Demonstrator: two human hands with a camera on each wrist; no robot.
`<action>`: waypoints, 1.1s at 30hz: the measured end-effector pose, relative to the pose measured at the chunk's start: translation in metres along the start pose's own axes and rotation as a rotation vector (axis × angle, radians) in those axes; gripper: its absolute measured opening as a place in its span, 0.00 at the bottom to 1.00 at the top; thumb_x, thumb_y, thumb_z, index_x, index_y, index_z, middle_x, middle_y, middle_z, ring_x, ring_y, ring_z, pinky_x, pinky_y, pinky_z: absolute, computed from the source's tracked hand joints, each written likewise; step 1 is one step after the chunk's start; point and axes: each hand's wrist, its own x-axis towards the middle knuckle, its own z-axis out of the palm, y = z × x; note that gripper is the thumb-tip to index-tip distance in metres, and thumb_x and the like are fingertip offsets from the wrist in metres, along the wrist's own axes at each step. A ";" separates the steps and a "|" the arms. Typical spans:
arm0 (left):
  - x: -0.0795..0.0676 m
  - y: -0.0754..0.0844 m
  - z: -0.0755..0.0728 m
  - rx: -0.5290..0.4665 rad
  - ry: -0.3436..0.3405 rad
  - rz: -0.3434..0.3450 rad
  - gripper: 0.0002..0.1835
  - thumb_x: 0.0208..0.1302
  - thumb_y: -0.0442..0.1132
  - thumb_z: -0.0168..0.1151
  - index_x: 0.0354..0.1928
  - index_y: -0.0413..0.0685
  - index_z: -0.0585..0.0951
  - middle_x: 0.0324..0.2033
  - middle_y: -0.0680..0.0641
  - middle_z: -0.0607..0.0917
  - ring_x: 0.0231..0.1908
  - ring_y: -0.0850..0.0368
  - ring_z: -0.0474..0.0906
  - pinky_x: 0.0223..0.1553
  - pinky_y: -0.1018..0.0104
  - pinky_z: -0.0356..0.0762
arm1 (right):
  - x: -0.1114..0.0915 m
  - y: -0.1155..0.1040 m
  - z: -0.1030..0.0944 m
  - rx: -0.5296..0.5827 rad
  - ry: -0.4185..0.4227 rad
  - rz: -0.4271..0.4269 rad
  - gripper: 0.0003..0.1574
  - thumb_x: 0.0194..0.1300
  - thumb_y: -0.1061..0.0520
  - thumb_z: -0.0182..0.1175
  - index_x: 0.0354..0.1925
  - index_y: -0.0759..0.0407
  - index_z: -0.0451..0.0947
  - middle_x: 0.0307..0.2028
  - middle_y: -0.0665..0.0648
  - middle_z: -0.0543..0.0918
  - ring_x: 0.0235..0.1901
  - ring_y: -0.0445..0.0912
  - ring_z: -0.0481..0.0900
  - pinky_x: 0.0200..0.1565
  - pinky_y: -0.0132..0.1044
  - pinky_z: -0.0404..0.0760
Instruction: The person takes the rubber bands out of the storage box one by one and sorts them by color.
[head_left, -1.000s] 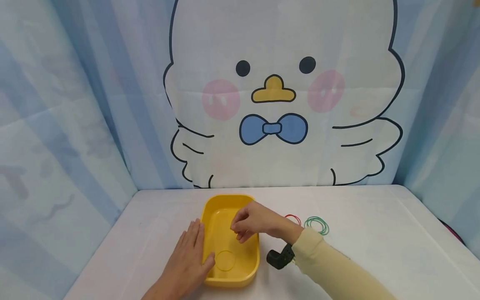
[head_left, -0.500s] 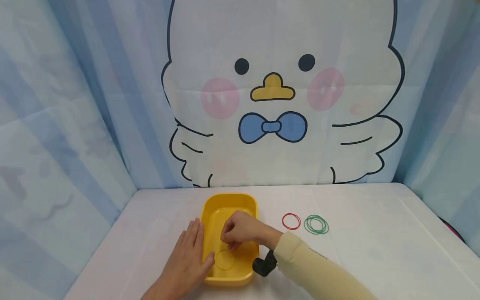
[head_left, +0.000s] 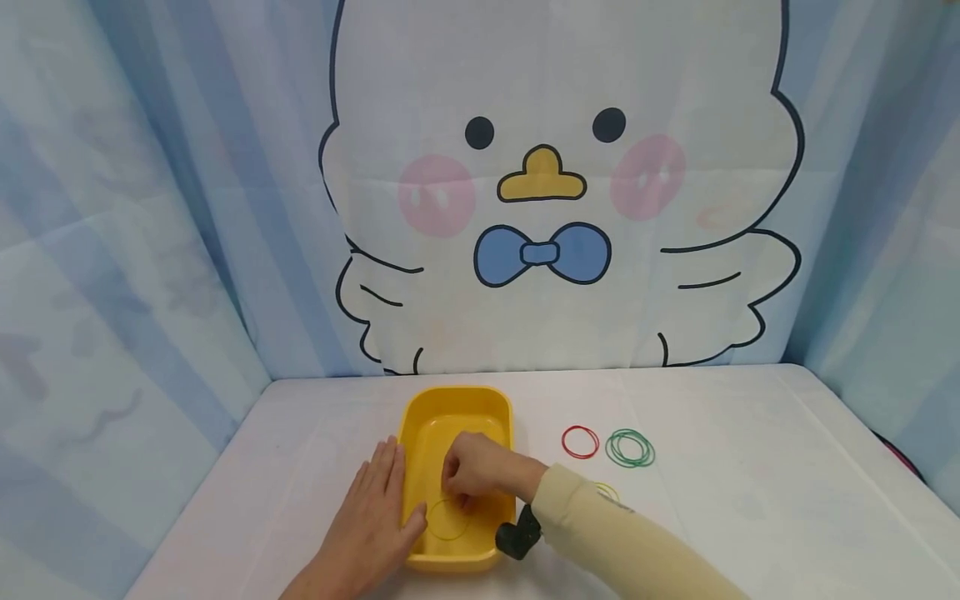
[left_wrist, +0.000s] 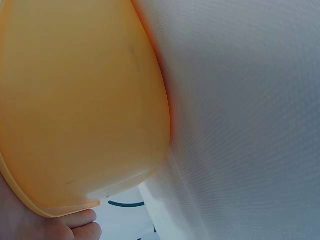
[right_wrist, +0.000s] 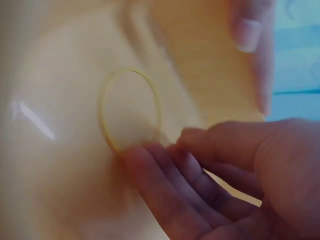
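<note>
A thin yellow rubber band (head_left: pixel 448 538) lies as a ring on the floor of a yellow plastic tray (head_left: pixel 460 565). My right hand (head_left: pixel 474 468) reaches down inside the tray, its fingertips right at the band's edge. In the right wrist view the fingers slant toward the rubber band (right_wrist: pixel 103 120) and cover a little of its lower edge; thumb and fingertips are close together. My left hand (head_left: pixel 372 510) rests along the tray's left side, fingers straight and thumb over the rim. The left wrist view shows the tray's outer wall (left_wrist: pixel 85 100) and some fingertips.
Right of the tray on the white table (head_left: pixel 720 467) lie red rubber bands (head_left: pixel 564 442) and several green rubber bands (head_left: pixel 651 450). Yellow rubber bands (head_left: pixel 607 488) show partly behind my right sleeve (head_left: pixel 600 533). A printed curtain (head_left: pixel 543 325) stands behind the table.
My right hand has moved left and down in the tray to the yellow rubber band. The sleeve no longer covers the red bands, and yellow ones now show. My left hand stays in place.
</note>
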 end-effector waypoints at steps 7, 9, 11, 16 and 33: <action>0.000 -0.003 0.000 0.004 -0.001 0.007 0.42 0.61 0.59 0.44 0.69 0.40 0.48 0.70 0.43 0.45 0.69 0.48 0.43 0.67 0.48 0.44 | 0.003 -0.008 -0.006 -0.009 0.000 0.010 0.04 0.53 0.63 0.61 0.23 0.60 0.80 0.19 0.57 0.82 0.21 0.47 0.81 0.26 0.34 0.81; 0.000 -0.003 0.000 -0.003 -0.009 0.001 0.42 0.61 0.59 0.44 0.69 0.40 0.47 0.70 0.43 0.45 0.69 0.48 0.43 0.67 0.47 0.43 | 0.005 -0.007 -0.005 -0.045 -0.005 0.029 0.05 0.52 0.62 0.62 0.22 0.59 0.80 0.18 0.57 0.82 0.20 0.46 0.81 0.26 0.33 0.80; 0.001 -0.002 0.000 -0.005 -0.015 -0.007 0.42 0.60 0.59 0.44 0.69 0.41 0.47 0.70 0.44 0.45 0.69 0.49 0.43 0.67 0.48 0.43 | 0.006 -0.007 -0.003 -0.064 -0.018 0.055 0.05 0.52 0.62 0.62 0.21 0.58 0.80 0.18 0.56 0.81 0.20 0.46 0.80 0.25 0.33 0.79; 0.001 -0.001 0.001 0.004 -0.014 -0.016 0.43 0.60 0.59 0.44 0.69 0.41 0.47 0.70 0.44 0.46 0.69 0.49 0.43 0.67 0.48 0.43 | 0.009 -0.006 0.002 -0.086 -0.039 0.083 0.05 0.51 0.63 0.63 0.21 0.59 0.80 0.17 0.55 0.81 0.18 0.45 0.80 0.24 0.32 0.80; 0.001 -0.002 0.001 0.015 0.009 0.011 0.42 0.60 0.59 0.44 0.69 0.41 0.48 0.70 0.43 0.46 0.69 0.49 0.43 0.67 0.49 0.44 | 0.011 -0.003 -0.004 -0.154 -0.010 0.043 0.06 0.49 0.63 0.64 0.18 0.59 0.79 0.15 0.54 0.79 0.16 0.44 0.78 0.23 0.33 0.79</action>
